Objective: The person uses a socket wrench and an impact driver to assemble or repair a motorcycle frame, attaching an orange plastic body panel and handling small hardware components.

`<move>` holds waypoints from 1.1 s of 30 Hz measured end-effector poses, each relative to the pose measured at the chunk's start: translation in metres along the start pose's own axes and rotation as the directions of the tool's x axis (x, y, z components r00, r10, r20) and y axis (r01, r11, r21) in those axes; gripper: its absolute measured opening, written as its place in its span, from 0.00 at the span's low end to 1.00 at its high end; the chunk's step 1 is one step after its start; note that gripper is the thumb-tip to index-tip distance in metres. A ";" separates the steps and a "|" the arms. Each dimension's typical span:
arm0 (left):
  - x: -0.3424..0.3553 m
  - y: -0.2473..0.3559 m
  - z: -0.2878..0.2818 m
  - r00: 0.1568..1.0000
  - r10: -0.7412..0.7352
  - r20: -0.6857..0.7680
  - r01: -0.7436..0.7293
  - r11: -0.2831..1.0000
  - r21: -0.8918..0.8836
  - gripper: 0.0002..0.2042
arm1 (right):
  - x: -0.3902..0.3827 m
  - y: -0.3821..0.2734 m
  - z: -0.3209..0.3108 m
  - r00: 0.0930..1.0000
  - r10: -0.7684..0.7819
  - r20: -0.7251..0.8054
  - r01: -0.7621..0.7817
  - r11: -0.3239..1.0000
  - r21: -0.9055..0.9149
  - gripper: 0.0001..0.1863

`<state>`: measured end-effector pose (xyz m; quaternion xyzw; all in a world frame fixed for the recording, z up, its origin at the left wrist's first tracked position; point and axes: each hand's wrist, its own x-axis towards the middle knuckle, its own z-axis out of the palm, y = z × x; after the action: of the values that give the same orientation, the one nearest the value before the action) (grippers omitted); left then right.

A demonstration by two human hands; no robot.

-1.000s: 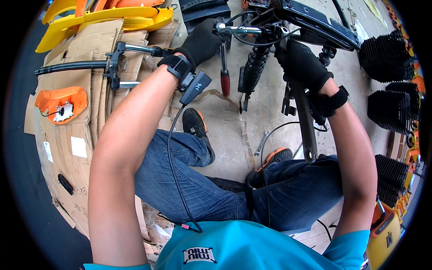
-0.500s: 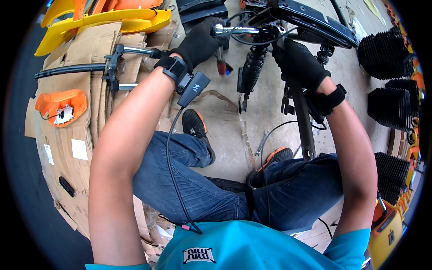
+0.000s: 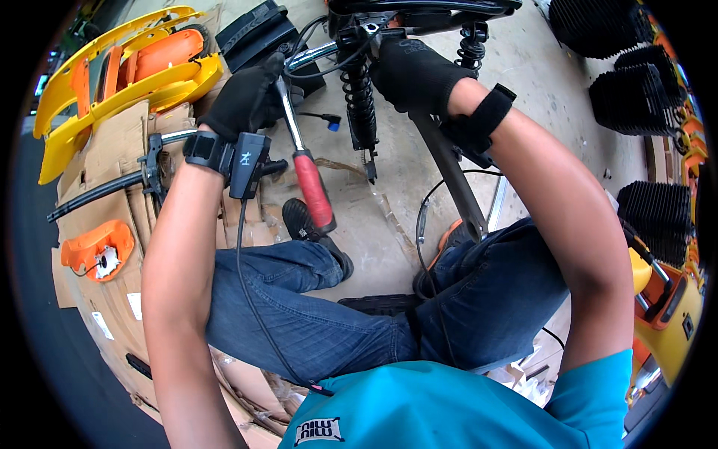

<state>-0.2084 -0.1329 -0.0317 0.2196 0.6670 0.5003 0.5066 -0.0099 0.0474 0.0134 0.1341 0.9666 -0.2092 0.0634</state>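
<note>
My gloved left hand [image 3: 250,97] is closed around the head end of a ratchet wrench [image 3: 313,191]. Its red grip hangs toward me, and a chrome extension [image 3: 313,55] runs from the hand to the black vehicle frame [image 3: 419,13]. My gloved right hand [image 3: 419,75] is curled against the frame by the top of a black coil-spring shock absorber [image 3: 360,101]; what its fingers hold is hidden. A thin black cable [image 3: 303,75] loops between the hands. Below my right hand a dark metal arm [image 3: 452,168] slants down toward my knee.
Yellow and orange body panels [image 3: 134,75] lie at far left, beside flattened cardboard [image 3: 112,168] carrying a fork assembly [image 3: 153,165] and an orange cover [image 3: 97,251]. Stacked black ribbed parts [image 3: 628,93] line the right side. A loose cable [image 3: 422,217] hangs near my right leg.
The view has shifted, so the frame appears farther left. The ratchet's red grip, partly blurred before, now shows plainly and points toward me. Both hands stay at the frame.
</note>
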 end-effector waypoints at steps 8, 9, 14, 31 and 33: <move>-0.001 -0.009 0.017 0.862 0.492 -0.123 -0.292 0.680 0.673 0.13 | 0.003 0.002 0.002 0.996 -0.063 0.065 0.075 0.980 -0.184 0.02; 0.000 -0.010 0.017 0.879 0.460 -0.126 -0.277 0.706 0.652 0.12 | 0.004 0.003 0.003 0.993 -0.101 0.054 0.110 0.969 -0.221 0.02; 0.001 -0.006 0.006 0.979 0.205 0.012 -0.193 0.897 0.397 0.11 | 0.004 0.002 0.001 0.993 -0.079 0.088 0.095 0.977 -0.191 0.00; 0.002 -0.015 0.029 0.955 0.210 -0.211 -0.173 0.968 0.182 0.25 | 0.014 0.027 0.018 0.995 0.014 0.102 -0.007 0.998 -0.063 0.13; -0.001 -0.019 0.031 0.947 0.205 -0.249 -0.197 0.979 0.059 0.26 | 0.015 0.020 0.017 0.994 0.027 0.103 -0.022 0.999 -0.048 0.13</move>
<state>-0.1757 -0.1280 -0.0478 0.2292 0.7087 0.5619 0.3598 -0.0174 0.0611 -0.0119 0.1336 0.9648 -0.1924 0.1194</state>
